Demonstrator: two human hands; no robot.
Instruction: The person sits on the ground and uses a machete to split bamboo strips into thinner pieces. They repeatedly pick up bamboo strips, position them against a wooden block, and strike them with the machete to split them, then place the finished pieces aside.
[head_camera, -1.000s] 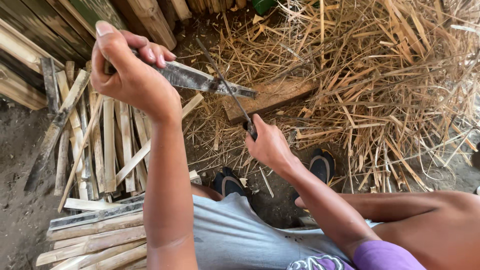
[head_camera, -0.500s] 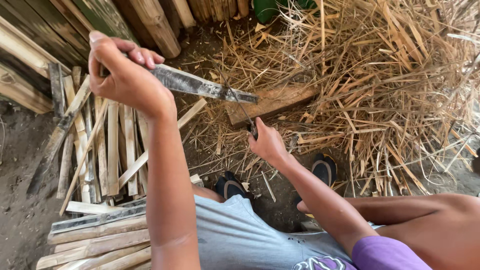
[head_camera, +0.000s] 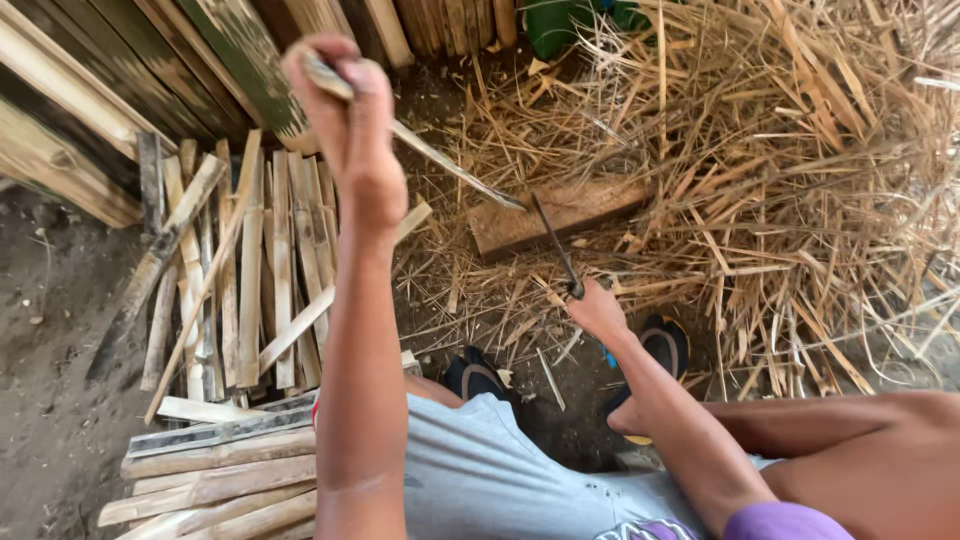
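down on the flat wooden block (head_camera: 560, 215) i see a thin dark bamboo sliver (head_camera: 556, 245) standing tilted, its lower end pinched in the fingers of my right hand (head_camera: 597, 310), its upper end resting on the block. above it, my left hand (head_camera: 345, 110) is clenched around the handle of a long, flat, dull-grey blade (head_camera: 450, 165), arm raised and extended, the tip pointing down toward the block. around lie dry, stringy straw shavings (head_camera: 780, 180) and pale split bamboo slats (head_camera: 250, 270) on bare dirt, with black sandals (head_camera: 665, 345) just below the right hand.
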